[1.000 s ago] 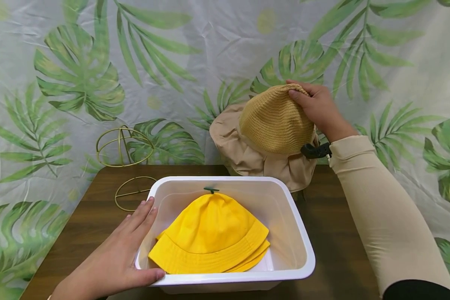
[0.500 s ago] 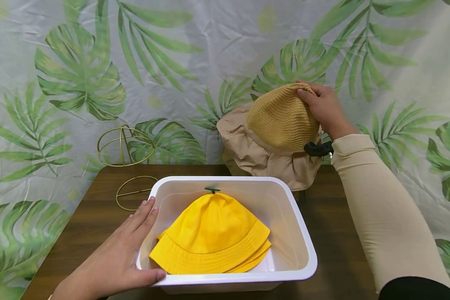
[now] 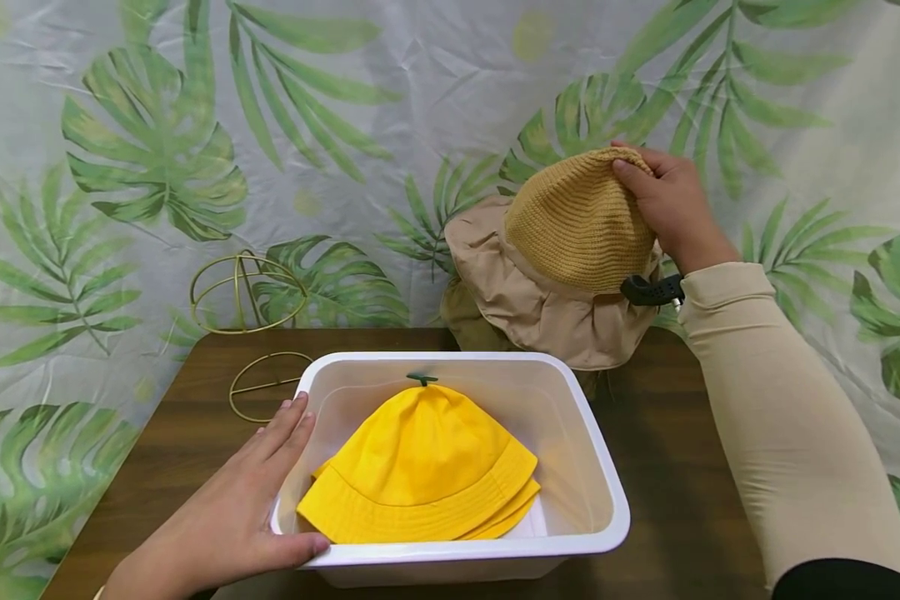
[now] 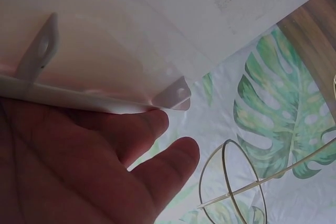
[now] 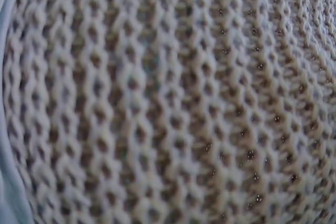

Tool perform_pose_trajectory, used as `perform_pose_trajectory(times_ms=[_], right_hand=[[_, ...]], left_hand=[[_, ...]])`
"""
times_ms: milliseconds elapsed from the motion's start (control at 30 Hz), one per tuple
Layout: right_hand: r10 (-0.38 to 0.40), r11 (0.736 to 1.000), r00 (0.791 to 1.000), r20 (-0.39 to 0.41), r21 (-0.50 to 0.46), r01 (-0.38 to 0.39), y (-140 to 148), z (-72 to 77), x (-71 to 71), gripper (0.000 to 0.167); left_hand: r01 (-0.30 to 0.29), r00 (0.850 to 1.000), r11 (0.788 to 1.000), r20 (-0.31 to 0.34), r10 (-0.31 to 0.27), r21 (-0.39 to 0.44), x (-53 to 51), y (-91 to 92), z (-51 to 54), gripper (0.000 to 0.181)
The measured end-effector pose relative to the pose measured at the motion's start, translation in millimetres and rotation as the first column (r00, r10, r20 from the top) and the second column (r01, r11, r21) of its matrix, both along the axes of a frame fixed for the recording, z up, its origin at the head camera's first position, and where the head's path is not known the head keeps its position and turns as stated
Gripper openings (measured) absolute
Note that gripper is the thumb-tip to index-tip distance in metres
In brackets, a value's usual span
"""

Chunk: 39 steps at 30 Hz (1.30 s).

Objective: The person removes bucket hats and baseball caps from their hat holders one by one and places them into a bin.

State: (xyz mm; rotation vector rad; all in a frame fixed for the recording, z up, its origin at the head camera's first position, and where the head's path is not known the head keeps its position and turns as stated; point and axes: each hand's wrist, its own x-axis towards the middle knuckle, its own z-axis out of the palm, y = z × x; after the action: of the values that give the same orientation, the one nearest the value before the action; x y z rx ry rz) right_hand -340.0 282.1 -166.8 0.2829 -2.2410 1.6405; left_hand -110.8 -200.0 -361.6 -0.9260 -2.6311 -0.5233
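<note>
While the white bin holds a yellow hat, the right hand pinches a knitted hat, not yet inside; the left hand touches the bin, fingers extended.

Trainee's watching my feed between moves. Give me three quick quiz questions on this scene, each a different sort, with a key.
1. Which hand pinches the knitted hat?
2. True or false: the yellow hat lies inside the white tub.
3. What tops the yellow hat: (a) a red bow, (b) a green sprout, (c) a white button?

Key: 1. The right hand. 2. True. 3. b.
</note>
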Motion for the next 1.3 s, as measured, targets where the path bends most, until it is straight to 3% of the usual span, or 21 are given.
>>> perform_pose_trajectory(times_ms=[167,400,633,867,1100,1300], right_hand=[[-0.003,0.999,1.000,-0.011,-0.037,0.002,-5.3,9.2,5.0,0.040],[0.060,0.981,0.997,-0.043,-0.181,-0.066,-17.1,20.5,12.4,0.040],[0.137,0.989,0.989,-0.050,-0.046,-0.139,-41.5,20.0,23.1,0.037],[0.207,0.978,0.975,-0.077,0.036,-0.205,-70.3,23.5,38.5,0.038],[0.342,0.940,0.936,-0.083,0.050,-0.338,-100.1,21.7,60.7,0.037],[0.423,0.906,0.904,-0.067,0.065,-0.419,-117.7,12.2,78.6,0.037]], left_hand=[[-0.022,0.999,1.000,0.029,0.023,-0.009,0.2,0.9,0.1,0.111],[-0.029,0.999,0.999,0.025,0.030,-0.012,-0.5,1.4,0.4,0.111],[-0.030,0.999,1.000,0.035,0.030,-0.003,-0.5,2.4,0.7,0.109],[-0.022,1.000,1.000,0.012,0.022,-0.005,0.3,2.5,0.9,0.110],[0.000,1.000,1.000,-0.001,0.000,-0.004,-0.6,2.1,1.1,0.111],[-0.016,1.000,1.000,0.020,0.016,-0.011,-0.8,2.9,1.5,0.111]])
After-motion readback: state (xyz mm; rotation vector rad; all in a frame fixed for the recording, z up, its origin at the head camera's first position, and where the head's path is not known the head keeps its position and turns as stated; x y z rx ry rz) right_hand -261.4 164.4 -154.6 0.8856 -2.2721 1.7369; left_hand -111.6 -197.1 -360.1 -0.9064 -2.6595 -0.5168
